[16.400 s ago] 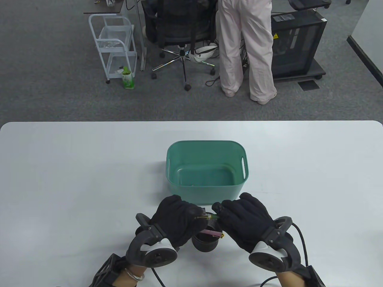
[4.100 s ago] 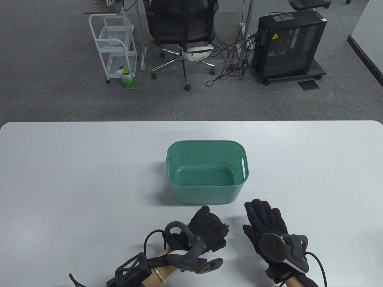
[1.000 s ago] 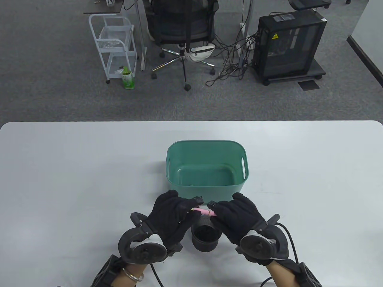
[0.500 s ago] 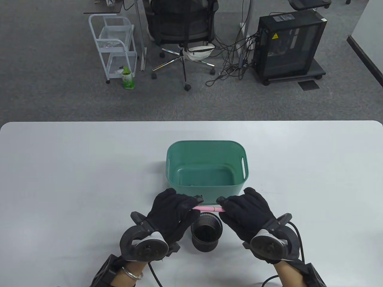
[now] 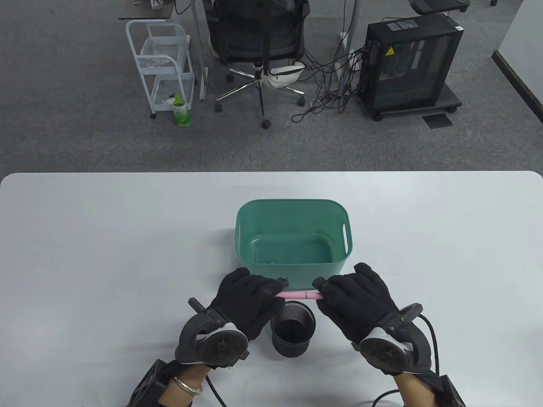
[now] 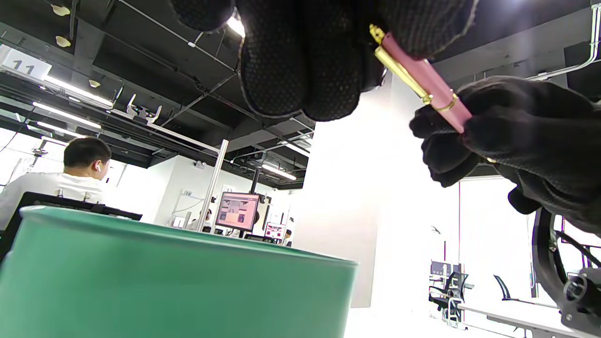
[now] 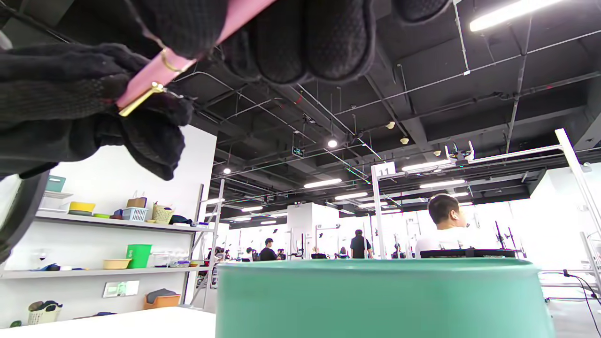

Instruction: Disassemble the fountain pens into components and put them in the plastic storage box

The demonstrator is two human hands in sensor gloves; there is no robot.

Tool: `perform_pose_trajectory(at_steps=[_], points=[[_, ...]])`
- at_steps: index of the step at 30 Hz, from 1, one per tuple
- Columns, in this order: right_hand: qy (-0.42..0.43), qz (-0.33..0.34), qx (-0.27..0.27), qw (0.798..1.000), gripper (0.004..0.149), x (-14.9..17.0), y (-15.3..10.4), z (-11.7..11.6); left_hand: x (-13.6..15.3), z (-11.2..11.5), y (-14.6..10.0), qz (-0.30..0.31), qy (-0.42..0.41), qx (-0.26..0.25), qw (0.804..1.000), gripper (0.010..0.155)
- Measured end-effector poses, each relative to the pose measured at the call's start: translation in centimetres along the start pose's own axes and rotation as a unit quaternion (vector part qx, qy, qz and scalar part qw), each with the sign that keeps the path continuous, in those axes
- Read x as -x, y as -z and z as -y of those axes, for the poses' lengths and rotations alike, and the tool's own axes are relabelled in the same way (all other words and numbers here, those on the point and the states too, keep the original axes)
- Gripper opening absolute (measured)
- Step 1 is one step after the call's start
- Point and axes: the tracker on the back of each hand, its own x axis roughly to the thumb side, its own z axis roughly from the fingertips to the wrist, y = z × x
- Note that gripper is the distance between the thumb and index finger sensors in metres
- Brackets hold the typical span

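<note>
A pink fountain pen (image 5: 297, 294) with gold clip and ring is held level between both hands, just in front of the green plastic storage box (image 5: 292, 203). My left hand (image 5: 254, 292) grips the clip end; its gold clip (image 6: 399, 61) shows in the left wrist view. My right hand (image 5: 339, 292) grips the other end, past the gold ring (image 7: 170, 61). The pen (image 6: 425, 82) hangs above the table, over the far rim of a black mesh pen cup (image 5: 293, 328). The box floor shows only small, unclear bits.
The pen cup stands between my wrists near the table's front edge. The white table (image 5: 106, 254) stretches to both sides of the box. Beyond the table are an office chair (image 5: 258, 46), a white cart (image 5: 163, 63) and a black computer case (image 5: 409, 63).
Both hands lifted the pink pen out of the cup and moved apart; more of the pen now shows between them. The right hand slid right.
</note>
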Motion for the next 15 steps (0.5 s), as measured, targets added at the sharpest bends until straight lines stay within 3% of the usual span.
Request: perform_pose_trajectory(at_steps=[15], points=[[0.005, 0.025, -0.011, 1.0, 0.042, -0.75, -0.11, -0.02, -0.72, 0.18, 0.13, 0.029, 0.01, 0.025, 0.999, 0.048]])
